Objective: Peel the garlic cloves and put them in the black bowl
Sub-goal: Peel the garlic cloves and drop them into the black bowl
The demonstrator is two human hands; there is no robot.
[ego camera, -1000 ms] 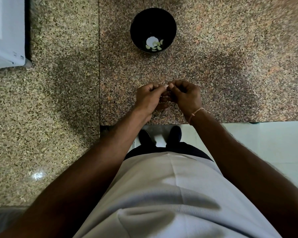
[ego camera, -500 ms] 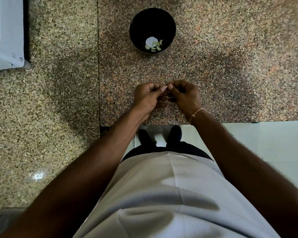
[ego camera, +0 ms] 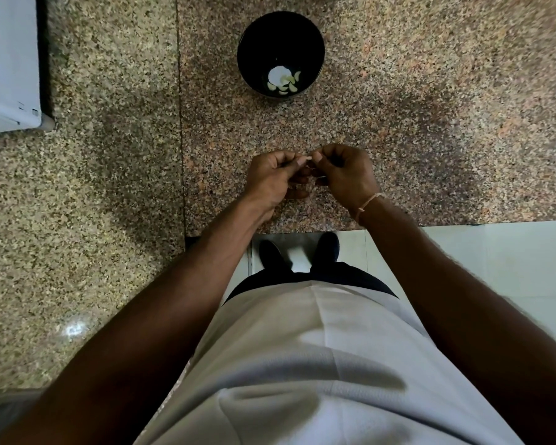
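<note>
Several peeled garlic cloves [ego camera: 284, 83] already lie in the bottom of the black bowl [ego camera: 315, 36], which stands on the granite counter [ego camera: 430, 91] well beyond the hands, so the task looks partly done. Another clove [ego camera: 309, 158] is in work: the left hand [ego camera: 272, 178] and the right hand [ego camera: 347, 175] meet just above the counter's near edge, their fingers curled and pinching a small pale piece between the thumb tips. Most of it is hidden by the fingers, so whether its skin is off cannot be told; by my reading the peeling of this clove is unfinished and the drop into the bowl is yet to come. No loose unpeeled cloves show on the counter, so how many remain cannot be judged. Against the earlier frames little differs: the hands stay joined in the same spot over the counter, the bowl holds the same small heap, and only the thumbs have shifted slightly at the pinch.
</note>
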